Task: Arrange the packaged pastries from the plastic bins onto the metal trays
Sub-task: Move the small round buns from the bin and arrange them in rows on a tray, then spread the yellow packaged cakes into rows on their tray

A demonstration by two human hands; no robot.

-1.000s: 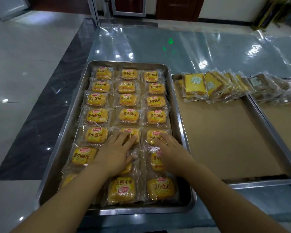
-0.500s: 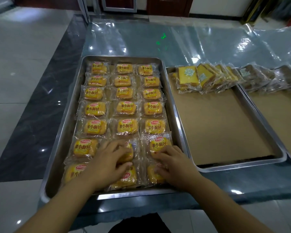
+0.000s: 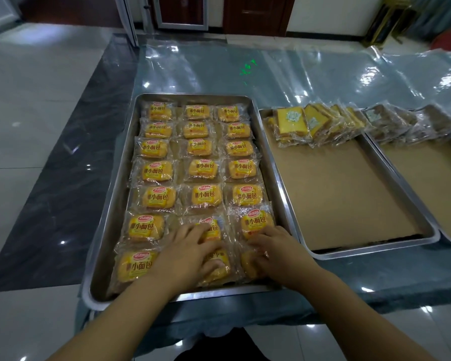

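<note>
Clear plastic sheeting covers the worktop, where a metal tray at its near edge holds rows of packaged pastries. Both hands lie flat, fingers spread, gripping nothing: the left hand presses the middle packets, the right hand those by the tray's near right corner.

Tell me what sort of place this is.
Probably a shop or lobby display area, not a kitchen: polished tile floor, a table under clear plastic sheeting, and metal trays of packaged pastries.
</note>
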